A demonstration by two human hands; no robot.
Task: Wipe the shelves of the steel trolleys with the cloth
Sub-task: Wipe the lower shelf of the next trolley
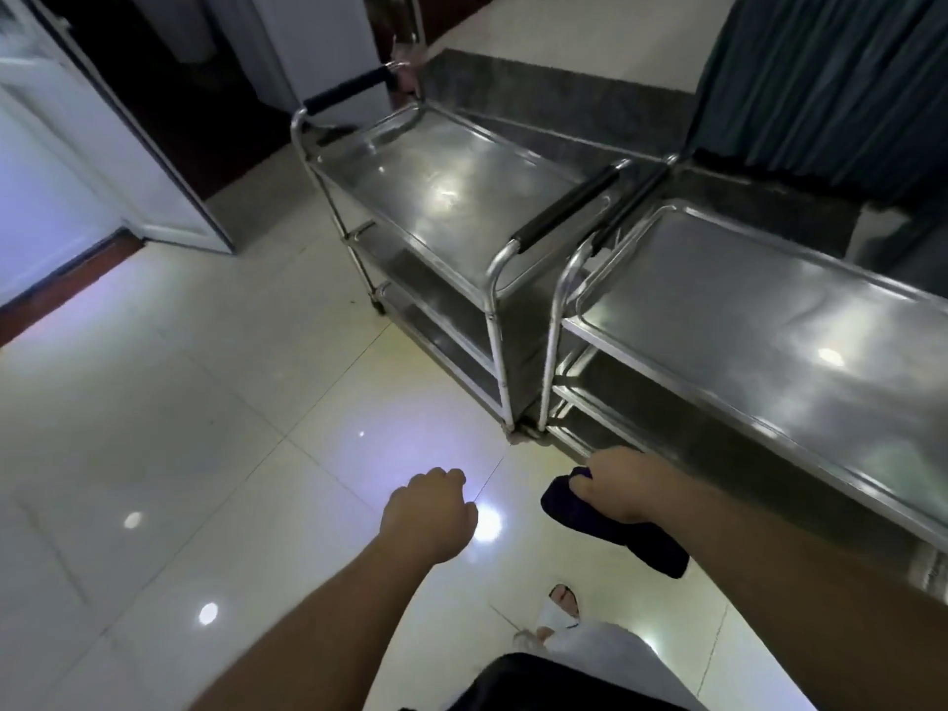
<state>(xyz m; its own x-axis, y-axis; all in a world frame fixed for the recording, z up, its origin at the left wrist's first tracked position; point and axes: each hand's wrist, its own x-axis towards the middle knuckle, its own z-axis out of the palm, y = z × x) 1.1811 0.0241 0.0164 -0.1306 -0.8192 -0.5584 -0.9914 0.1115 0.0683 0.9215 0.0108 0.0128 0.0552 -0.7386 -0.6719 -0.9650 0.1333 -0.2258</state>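
Looks like a hospital or clinic room: two steel trolleys (461, 197), shiny tile floor (179, 428), blue curtain (821, 79).

- Glossy pale tiled floor (179, 402) reflecting ceiling lights
- White door (102, 161) open at left
- Teal curtain (831, 79) at upper right
- Grey speckled ledge (538, 94) behind

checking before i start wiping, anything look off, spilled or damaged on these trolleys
Nothing stands out. Both steel trolleys, the far one and the near one, stand upright end to end, their top shelves bare and shiny with only light glare. The right hand grips the dark cloth; the left hand holds nothing.
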